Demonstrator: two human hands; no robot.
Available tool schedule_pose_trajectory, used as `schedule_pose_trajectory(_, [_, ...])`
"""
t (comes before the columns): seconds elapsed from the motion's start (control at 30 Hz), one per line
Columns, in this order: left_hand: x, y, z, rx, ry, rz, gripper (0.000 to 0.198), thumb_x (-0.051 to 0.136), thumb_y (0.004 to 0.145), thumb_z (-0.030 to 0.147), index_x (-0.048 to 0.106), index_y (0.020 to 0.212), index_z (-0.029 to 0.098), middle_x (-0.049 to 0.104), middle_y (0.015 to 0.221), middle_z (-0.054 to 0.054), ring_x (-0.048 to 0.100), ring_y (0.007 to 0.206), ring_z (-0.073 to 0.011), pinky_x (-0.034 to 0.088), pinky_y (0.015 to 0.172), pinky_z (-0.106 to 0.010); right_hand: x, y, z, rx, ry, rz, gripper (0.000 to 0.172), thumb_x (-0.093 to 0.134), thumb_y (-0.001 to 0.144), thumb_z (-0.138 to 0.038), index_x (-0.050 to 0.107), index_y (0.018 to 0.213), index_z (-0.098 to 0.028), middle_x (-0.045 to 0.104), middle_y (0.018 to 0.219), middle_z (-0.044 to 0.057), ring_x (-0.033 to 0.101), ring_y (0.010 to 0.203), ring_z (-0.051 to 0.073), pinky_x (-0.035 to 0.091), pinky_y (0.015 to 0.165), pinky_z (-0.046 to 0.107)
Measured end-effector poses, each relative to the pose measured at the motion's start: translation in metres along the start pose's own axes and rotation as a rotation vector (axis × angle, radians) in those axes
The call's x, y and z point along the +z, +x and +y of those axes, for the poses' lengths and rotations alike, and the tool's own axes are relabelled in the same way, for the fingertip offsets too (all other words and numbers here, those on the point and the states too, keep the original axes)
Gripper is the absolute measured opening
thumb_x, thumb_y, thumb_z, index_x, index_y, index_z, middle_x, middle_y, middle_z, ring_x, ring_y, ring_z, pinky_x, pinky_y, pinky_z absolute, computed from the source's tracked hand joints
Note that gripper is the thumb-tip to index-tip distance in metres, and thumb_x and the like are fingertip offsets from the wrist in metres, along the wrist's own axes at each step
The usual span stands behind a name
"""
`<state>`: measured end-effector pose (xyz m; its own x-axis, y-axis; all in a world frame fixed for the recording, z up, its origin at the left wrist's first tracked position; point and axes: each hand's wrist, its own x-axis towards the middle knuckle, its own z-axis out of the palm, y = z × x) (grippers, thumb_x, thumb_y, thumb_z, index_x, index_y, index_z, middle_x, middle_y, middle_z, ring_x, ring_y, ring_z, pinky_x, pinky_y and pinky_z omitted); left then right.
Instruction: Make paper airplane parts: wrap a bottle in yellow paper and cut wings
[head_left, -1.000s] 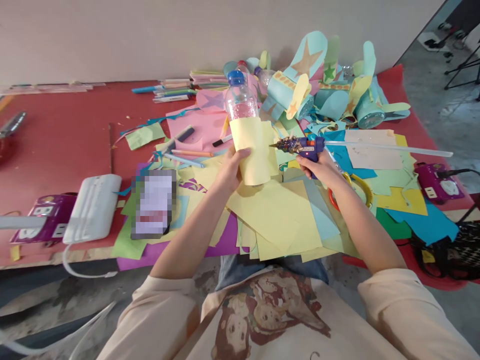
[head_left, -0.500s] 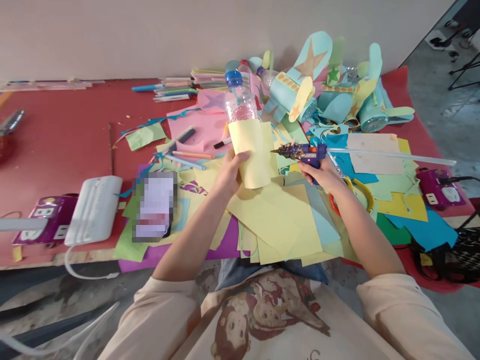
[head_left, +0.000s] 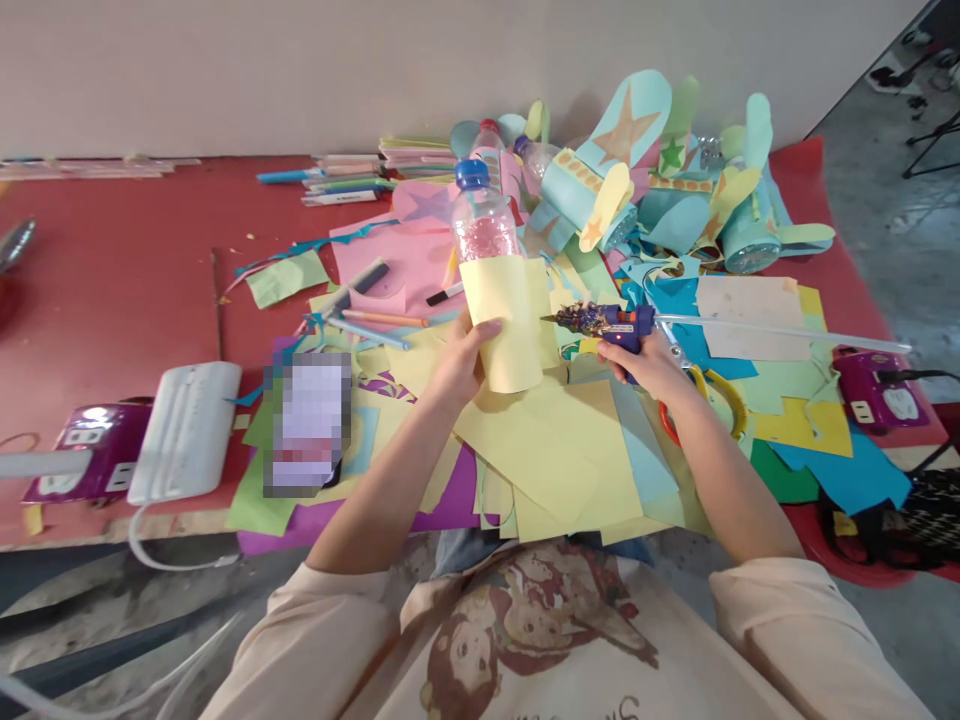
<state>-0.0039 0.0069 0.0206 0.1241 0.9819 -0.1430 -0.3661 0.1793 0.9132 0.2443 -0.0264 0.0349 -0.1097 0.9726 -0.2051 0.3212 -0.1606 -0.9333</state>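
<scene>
My left hand (head_left: 463, 365) is closed round a clear plastic bottle (head_left: 484, 225) with a blue cap, its thumb across the front. Pale yellow paper (head_left: 510, 345) wraps the lower part of the bottle, and one edge of the sheet stands off on the right. In my right hand (head_left: 649, 365) is a dark blue glue gun (head_left: 619, 322) with a crusted nozzle. Its tip points left, close to the loose paper edge; whether they touch I cannot tell. A long clear glue stick (head_left: 780, 332) sticks out of the gun's back. Below lie pale yellow sheets (head_left: 555, 460).
Scissors (head_left: 705, 400) with red and yellow handles lie by my right wrist. Paper-covered bottle planes (head_left: 592, 190) crowd the back right. Markers (head_left: 345, 190) lie at the back. A phone (head_left: 309, 420), a white box (head_left: 187, 430) and a purple power strip (head_left: 90, 450) are on the left.
The whole view has shifted slightly, so most things sit a little lower in the picture. Both hands keep their grips, and the nozzle stays beside the paper edge.
</scene>
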Motion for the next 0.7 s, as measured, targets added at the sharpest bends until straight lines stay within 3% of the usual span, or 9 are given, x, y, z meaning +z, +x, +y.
schedule_pose_trajectory(0.3, [0.001, 0.001, 0.006, -0.022, -0.028, 0.041, 0.056, 0.076, 0.057, 0.04, 0.058, 0.106, 0.02, 0.07, 0.089, -0.003, 0.067, 0.072, -0.0179, 0.055, 0.06, -0.024, 0.003, -0.003, -0.009, 0.061, -0.035, -0.011, 0.028, 0.067, 0.077, -0.042, 0.054, 0.066, -0.02, 0.056, 0.055, -0.002, 0.046, 0.041, 0.008, 0.037, 0.042, 0.023])
schedule_pose_trajectory(0.43, [0.0, 0.002, 0.007, -0.03, -0.043, 0.079, 0.058, 0.076, 0.055, 0.04, 0.057, 0.106, 0.02, 0.07, 0.086, -0.003, 0.067, 0.071, -0.0185, 0.054, 0.058, -0.024, 0.003, -0.004, -0.014, 0.078, -0.064, -0.018, 0.028, 0.065, 0.077, -0.043, 0.054, 0.066, -0.02, 0.055, 0.053, -0.002, 0.046, 0.041, 0.008, 0.037, 0.042, 0.023])
schedule_pose_trajectory(0.7, [-0.001, 0.003, 0.008, 0.012, -0.053, 0.085, 0.056, 0.074, 0.057, 0.041, 0.057, 0.106, 0.02, 0.072, 0.085, -0.004, 0.071, 0.089, -0.0276, 0.059, 0.077, -0.035, 0.003, -0.004, -0.011, 0.113, -0.12, -0.033, 0.028, 0.066, 0.077, -0.043, 0.053, 0.069, -0.02, 0.054, 0.05, -0.002, 0.046, 0.042, 0.009, 0.038, 0.043, 0.024])
